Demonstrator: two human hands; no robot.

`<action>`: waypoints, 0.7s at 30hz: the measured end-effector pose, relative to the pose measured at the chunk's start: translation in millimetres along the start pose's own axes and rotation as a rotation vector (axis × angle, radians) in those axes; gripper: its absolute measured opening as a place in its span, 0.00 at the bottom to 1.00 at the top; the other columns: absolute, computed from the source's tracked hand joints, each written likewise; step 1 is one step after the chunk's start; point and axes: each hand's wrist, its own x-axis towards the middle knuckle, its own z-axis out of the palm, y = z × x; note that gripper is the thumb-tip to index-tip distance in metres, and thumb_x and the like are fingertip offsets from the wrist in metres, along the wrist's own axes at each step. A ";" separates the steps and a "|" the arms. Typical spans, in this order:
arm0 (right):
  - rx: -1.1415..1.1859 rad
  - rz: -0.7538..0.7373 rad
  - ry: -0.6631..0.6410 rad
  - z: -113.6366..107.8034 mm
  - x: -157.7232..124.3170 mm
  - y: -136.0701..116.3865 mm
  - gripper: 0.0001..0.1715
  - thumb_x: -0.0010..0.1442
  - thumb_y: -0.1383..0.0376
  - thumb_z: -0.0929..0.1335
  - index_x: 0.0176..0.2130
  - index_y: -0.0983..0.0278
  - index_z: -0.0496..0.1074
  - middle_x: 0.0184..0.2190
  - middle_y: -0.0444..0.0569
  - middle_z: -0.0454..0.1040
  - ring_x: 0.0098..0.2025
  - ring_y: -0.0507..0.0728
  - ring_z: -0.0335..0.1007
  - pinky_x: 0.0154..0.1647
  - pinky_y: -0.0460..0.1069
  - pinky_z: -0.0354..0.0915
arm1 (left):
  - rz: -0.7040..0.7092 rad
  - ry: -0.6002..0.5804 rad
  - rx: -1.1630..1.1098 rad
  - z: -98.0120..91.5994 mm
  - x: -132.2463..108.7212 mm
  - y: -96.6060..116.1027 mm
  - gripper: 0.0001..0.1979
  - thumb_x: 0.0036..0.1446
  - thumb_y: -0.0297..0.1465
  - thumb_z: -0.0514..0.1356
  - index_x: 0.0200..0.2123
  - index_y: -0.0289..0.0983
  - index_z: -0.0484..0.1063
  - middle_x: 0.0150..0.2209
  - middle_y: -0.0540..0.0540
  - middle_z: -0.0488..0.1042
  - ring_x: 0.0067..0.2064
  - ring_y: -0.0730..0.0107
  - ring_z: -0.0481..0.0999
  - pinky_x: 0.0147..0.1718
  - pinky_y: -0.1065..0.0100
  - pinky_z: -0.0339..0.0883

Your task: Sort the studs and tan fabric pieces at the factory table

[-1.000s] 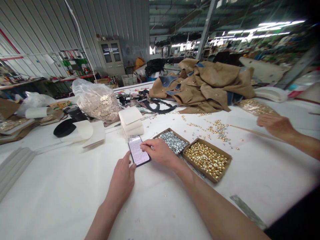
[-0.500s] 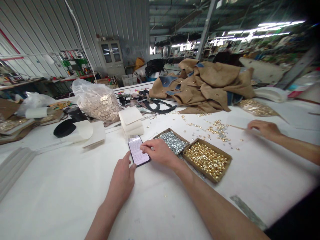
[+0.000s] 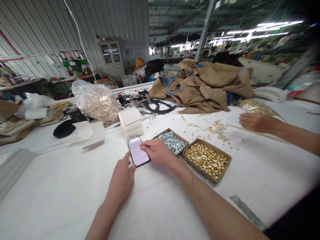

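Note:
A smartphone (image 3: 139, 151) with a lit screen full of text lies on the white table. My left hand (image 3: 123, 175) grips its lower left corner, the index finger along the side edge and the thumb at the bottom edge. Over the screen's right side is my right hand (image 3: 158, 151), its index finger stretched out and touching the glass; it holds nothing, and its other fingers are partly hidden. Just beyond that hand stands a cardboard tray (image 3: 186, 140) of silver ring-like metal pieces. To the right sits a second cardboard tray (image 3: 226, 168) heaped with gold-coloured metal pieces.
Another person's hand (image 3: 257, 122) rests at the right by a thin strip. Loose gold pieces (image 3: 218, 130) are scattered nearby. Brown fabric (image 3: 207, 86) is piled behind. A white roll (image 3: 131, 121) stands beyond the phone, and a clear bag (image 3: 97, 103) of beige pieces lies left.
My right index finger has straightened on the screen, and the text shown has shifted. The other person's hand has moved left, towards the scattered pieces. The phone stays in place.

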 end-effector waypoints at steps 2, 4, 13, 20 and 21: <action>0.029 0.018 0.020 0.1 0.0 -0.5 0.13 0.76 0.59 0.71 0.51 0.56 0.87 0.48 0.46 0.88 0.48 0.58 0.83 0.51 0.51 0.69 | -0.001 0.001 -0.003 0.3 1.1 -0.1 0.27 0.77 0.34 0.52 0.76 0.36 0.59 0.54 0.36 0.74 0.56 0.48 0.73 0.58 0.47 0.68; 0.046 0.030 0.028 0.3 0.0 -0.8 0.13 0.75 0.60 0.71 0.51 0.56 0.87 0.49 0.47 0.88 0.48 0.58 0.83 0.51 0.51 0.70 | 0.000 0.003 -0.006 0.3 1.6 -0.5 0.27 0.77 0.33 0.52 0.76 0.36 0.59 0.54 0.36 0.74 0.56 0.48 0.73 0.58 0.47 0.68; 0.062 0.049 0.044 -1.0 0.1 -4.1 0.11 0.74 0.61 0.72 0.50 0.57 0.87 0.46 0.45 0.88 0.44 0.56 0.82 0.48 0.50 0.69 | 0.013 0.006 0.001 1.4 -1.0 -3.5 0.27 0.78 0.31 0.52 0.75 0.38 0.58 0.53 0.37 0.74 0.55 0.51 0.72 0.57 0.48 0.67; 0.045 0.030 0.019 -1.8 -0.4 -6.2 0.12 0.74 0.61 0.71 0.47 0.56 0.88 0.44 0.45 0.89 0.41 0.55 0.81 0.46 0.50 0.68 | 0.024 0.012 0.009 2.3 -0.5 -4.1 0.26 0.78 0.31 0.52 0.75 0.36 0.58 0.53 0.37 0.74 0.54 0.50 0.72 0.57 0.48 0.68; 0.042 0.029 0.015 -1.7 -0.5 -6.2 0.12 0.74 0.60 0.72 0.47 0.56 0.88 0.43 0.44 0.89 0.41 0.55 0.81 0.46 0.50 0.68 | 0.028 0.011 0.012 2.2 -0.6 -4.3 0.26 0.78 0.31 0.52 0.75 0.36 0.58 0.53 0.37 0.74 0.54 0.50 0.72 0.57 0.48 0.68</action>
